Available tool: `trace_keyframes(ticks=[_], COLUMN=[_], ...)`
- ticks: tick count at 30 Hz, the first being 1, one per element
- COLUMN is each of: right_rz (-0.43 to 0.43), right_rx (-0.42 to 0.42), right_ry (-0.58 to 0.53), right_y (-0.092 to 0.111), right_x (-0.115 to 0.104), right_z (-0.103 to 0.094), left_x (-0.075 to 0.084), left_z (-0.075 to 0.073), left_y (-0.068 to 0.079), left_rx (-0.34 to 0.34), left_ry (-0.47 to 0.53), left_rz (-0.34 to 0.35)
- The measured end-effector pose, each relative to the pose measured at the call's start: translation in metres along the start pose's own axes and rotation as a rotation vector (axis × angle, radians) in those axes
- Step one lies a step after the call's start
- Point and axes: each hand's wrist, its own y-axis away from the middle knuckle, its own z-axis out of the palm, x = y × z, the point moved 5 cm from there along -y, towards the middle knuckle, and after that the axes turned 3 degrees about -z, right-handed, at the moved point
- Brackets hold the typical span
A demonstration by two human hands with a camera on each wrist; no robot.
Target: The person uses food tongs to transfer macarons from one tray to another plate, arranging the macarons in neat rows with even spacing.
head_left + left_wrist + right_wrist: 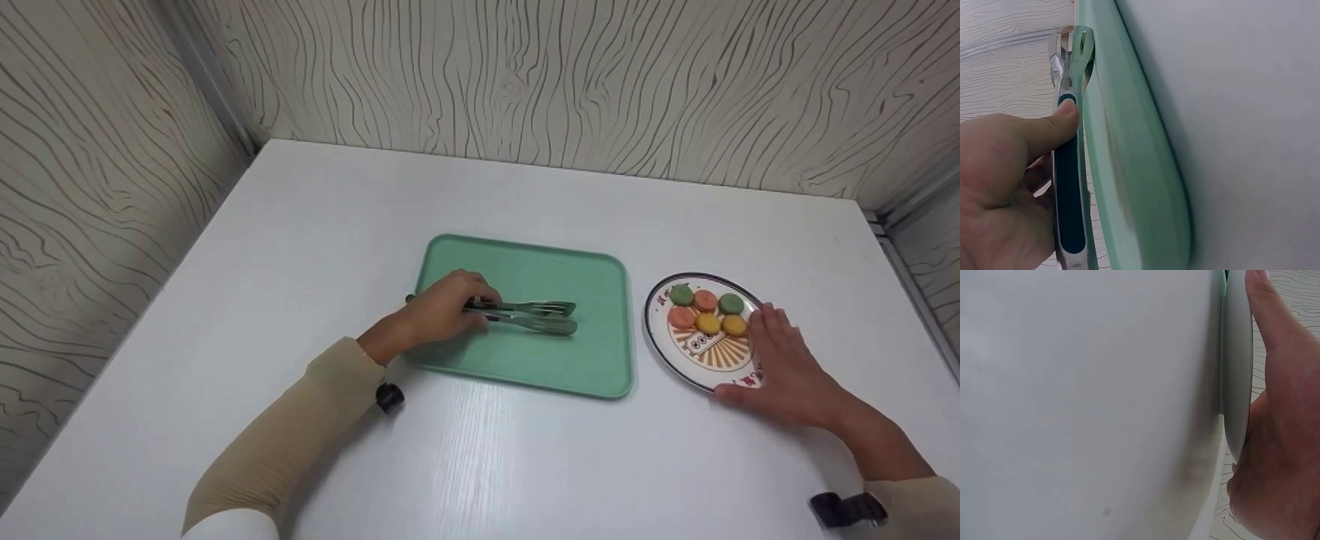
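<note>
My left hand (pixel 450 306) grips a pair of metal tongs (pixel 551 324) by the handles, low over the green tray (pixel 555 367). The tongs' slotted ends point right and stand a little apart. In the left wrist view, the thumb lies on the dark inset of the tongs' handle (pixel 1071 191). Over to the right, my right hand (pixel 795 375) rests at the right rim of a round plate (pixel 664 341), fingers extended and thumb spread along the near edge. Small round green, pink and yellow biscuits (pixel 707 323) sit in two rows on the plate's far half.
The white table (pixel 450 465) carries the tray and plate side by side, a narrow gap between them. A wood-grain patterned panel (pixel 510 82) rises behind the table, with similar panels at both sides. Dark wrist straps (pixel 847 510) show at the sleeves.
</note>
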Motion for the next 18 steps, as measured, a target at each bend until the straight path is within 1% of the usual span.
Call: trace_keyframes(ticks=[3, 8, 15, 18], right_rz=[-0.004, 0.000, -0.005, -0.009], right_rx=[0.012, 0.003, 0.004, 0.006], right_ry=[-0.002, -0.003, -0.004, -0.005], right_y=[0.0001, -0.0001, 0.0013, 0.0018], right_x=[0.0001, 0.0004, 0.0003, 0.0003], right_z=[0.0006, 0.0012, 0.0004, 0.0006], left_x=[0.0001, -0.0004, 0.0009, 0.0017], left_z=[0.0001, 0.0013, 0.0009, 0.0006], left_y=[0.0002, -0.0007, -0.0024, -0.0024], left_rx=[0.007, 0.007, 0.005, 0.001], left_ry=[0.000, -0.015, -0.031, -0.032], left_rz=[-0.002, -0.012, 0.012, 0.009])
